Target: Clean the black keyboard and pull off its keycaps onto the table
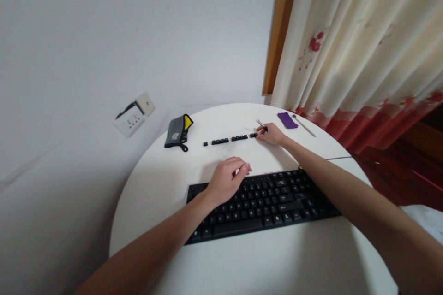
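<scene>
My left hand (228,179) rests over the upper left part of a black keyboard (242,227), its fingers curled together, with nothing visible in them. Farther out, my right hand (272,134) is closed around a small metal tool with a black handle (262,124), whose thin prongs point up and left. The right fingertips are beside the right end of a row of loose black keycaps (239,138). This row runs left in short groups (220,141) to a single keycap (205,144). The left forearm and hand hide some of the keyboard's left side; the right forearm covers part of its right end.
A grey pouch (176,131) with yellow lining lies at the table's left. On the right are a purple cloth (287,120) and a slim brush (304,126). The round white table (152,193) stands by a wall with sockets (129,120) and a curtain (346,55).
</scene>
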Demonstrator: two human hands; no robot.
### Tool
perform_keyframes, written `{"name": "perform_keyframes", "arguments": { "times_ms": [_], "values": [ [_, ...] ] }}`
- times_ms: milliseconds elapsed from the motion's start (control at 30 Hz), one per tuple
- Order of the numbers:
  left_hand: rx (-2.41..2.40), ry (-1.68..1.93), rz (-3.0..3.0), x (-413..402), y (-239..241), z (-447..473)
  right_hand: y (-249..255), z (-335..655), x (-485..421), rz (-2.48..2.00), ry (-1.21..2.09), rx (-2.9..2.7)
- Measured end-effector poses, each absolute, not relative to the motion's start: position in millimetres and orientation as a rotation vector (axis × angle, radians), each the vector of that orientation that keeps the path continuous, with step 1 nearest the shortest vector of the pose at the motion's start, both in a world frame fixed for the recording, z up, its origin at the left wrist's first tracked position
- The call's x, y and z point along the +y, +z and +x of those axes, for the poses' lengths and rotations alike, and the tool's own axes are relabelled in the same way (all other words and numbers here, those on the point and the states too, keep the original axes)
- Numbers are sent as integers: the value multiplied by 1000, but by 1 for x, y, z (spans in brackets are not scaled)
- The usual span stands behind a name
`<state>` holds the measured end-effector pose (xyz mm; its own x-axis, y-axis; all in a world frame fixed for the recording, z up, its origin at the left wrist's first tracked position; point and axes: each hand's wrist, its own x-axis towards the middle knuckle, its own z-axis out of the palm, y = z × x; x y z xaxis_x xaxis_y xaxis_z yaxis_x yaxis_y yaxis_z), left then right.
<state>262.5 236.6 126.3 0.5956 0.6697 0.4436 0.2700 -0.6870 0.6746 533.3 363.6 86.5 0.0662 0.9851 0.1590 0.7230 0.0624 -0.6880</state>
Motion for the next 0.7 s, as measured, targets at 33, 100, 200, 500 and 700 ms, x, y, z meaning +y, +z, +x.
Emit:
{"name": "perform_keyframes", "arguments": {
  "times_ms": [33, 100, 200, 500, 700],
  "values": [
    [743, 948, 2268, 236, 127, 262, 91, 533, 361, -1711, 523, -1681],
    [741, 952, 2266, 236, 127, 262, 102, 532, 353, -1689, 500, -1610],
    [740, 954, 2264, 236, 128, 263, 124, 527, 334, -1632, 482, -1528],
    [774, 945, 2260, 236, 129, 264, 174, 506, 234, -1266, 557, -1538],
    [790, 924, 2276, 237, 127, 263, 163, 511, 210, -1324, 572, -1616]
  ]
}}
